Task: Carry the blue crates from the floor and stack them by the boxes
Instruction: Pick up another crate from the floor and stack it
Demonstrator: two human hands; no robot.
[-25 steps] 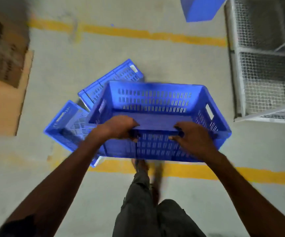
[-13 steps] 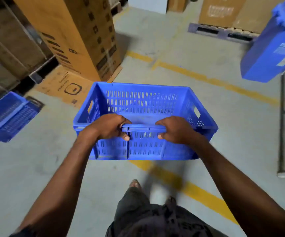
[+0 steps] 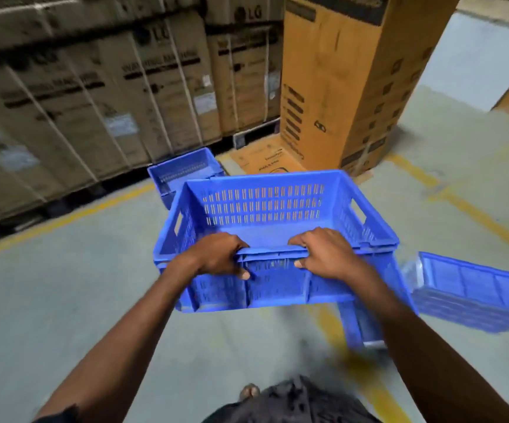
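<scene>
I hold an empty blue slotted crate (image 3: pixel 265 209) level at waist height, above the floor. My left hand (image 3: pixel 216 254) and my right hand (image 3: pixel 326 251) both grip its near rim, thumbs outside and fingers inside. Just beyond it another blue crate (image 3: pixel 180 172) stands on the floor in front of the stacked cardboard boxes (image 3: pixel 100 96). A third blue crate (image 3: pixel 472 288) lies on its side on the floor at the right, and part of one more (image 3: pixel 360 325) shows under my right forearm.
A tall orange carton (image 3: pixel 344 77) stands ahead to the right on a flattened cardboard sheet (image 3: pixel 262 160). Yellow floor lines (image 3: pixel 64 218) run along the box stack and off to the right. My feet and dark trousers (image 3: pixel 289 401) show at the bottom.
My view has swung left from the open floor to the stacked boxes. The crate stays in both hands. The crate by the boxes now sits straight ahead instead of far left.
</scene>
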